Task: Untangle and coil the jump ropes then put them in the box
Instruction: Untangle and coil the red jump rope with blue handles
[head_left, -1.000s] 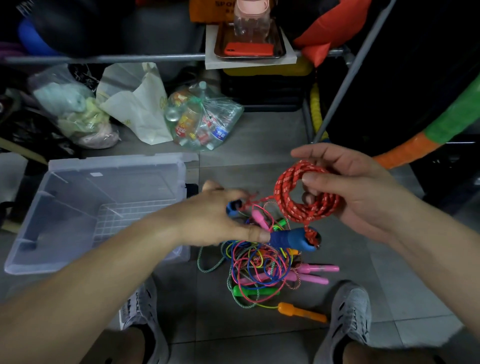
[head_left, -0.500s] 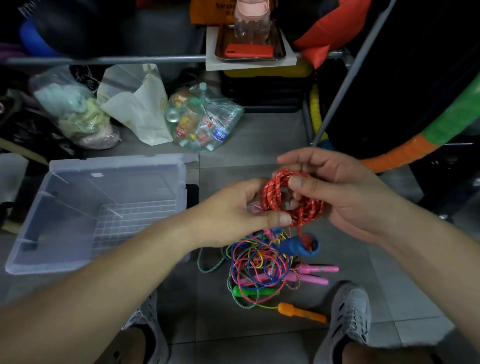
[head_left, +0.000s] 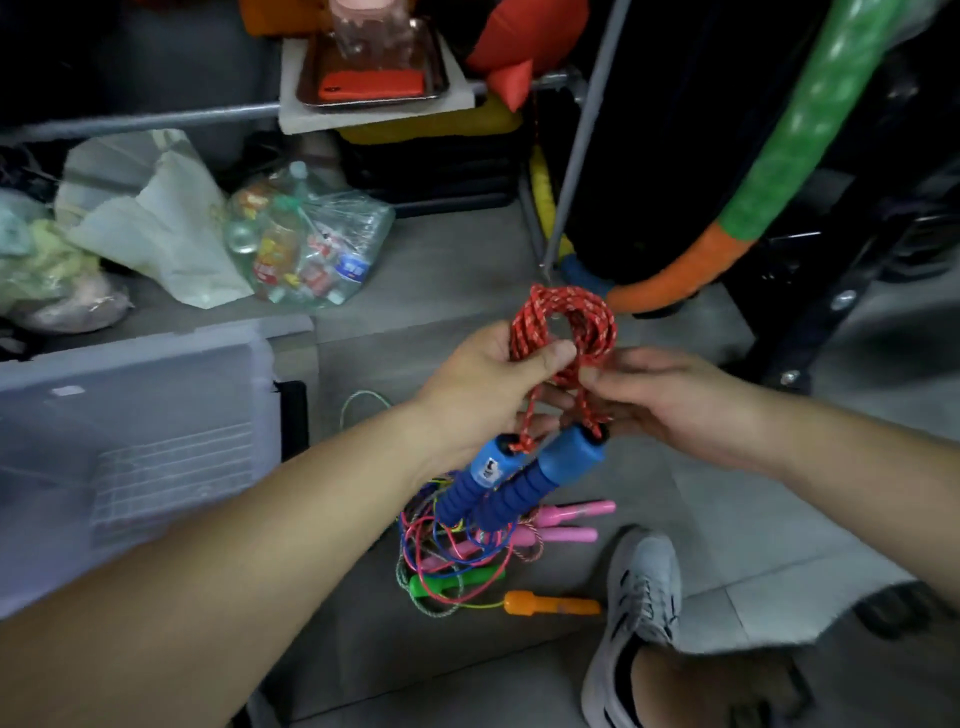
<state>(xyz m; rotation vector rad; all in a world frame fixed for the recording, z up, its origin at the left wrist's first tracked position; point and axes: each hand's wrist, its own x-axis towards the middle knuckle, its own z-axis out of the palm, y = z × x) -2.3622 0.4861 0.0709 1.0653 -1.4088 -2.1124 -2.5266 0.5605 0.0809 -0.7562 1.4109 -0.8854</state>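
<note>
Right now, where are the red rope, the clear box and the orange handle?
red rope (head_left: 597, 322), head view, coil's right side.
clear box (head_left: 156, 379), head view, far wall.
orange handle (head_left: 553, 605), head view, mid grip.

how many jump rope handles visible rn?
6. Two blue handles hang from the red rope held by left hand and right hand. In the floor pile: two pink handles at right, a green handle and an orange handle nearest. Others may be hidden in the tangle.
</note>
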